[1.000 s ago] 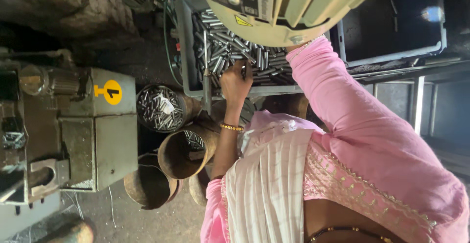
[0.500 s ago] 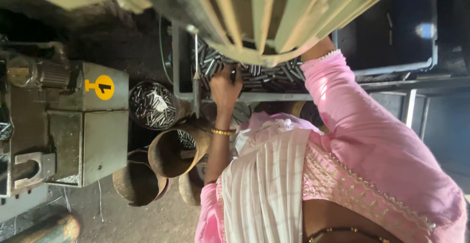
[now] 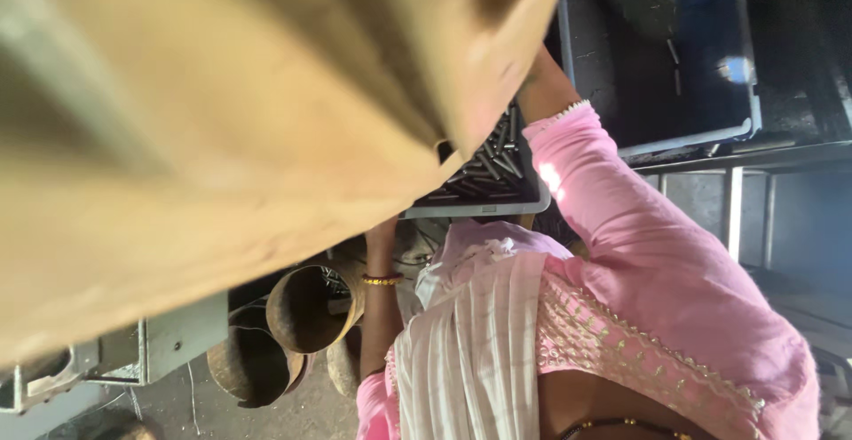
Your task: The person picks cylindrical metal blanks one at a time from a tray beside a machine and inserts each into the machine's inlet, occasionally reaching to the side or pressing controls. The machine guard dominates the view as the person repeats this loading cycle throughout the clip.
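Grey tray [image 3: 484, 209] of dark metal pins [image 3: 493, 169] sits at twelve o'clock from the torso, both forearms reaching toward it, fingers hidden behind a blurred tan machine cover [image 3: 222, 121], grip unknowable.

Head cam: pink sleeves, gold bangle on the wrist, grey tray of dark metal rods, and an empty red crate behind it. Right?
Not quite. The head view shows the empty crate behind the grey tray of dark metal rods is blue, not red. The pink sleeves and the gold bangle on the wrist are as you say.
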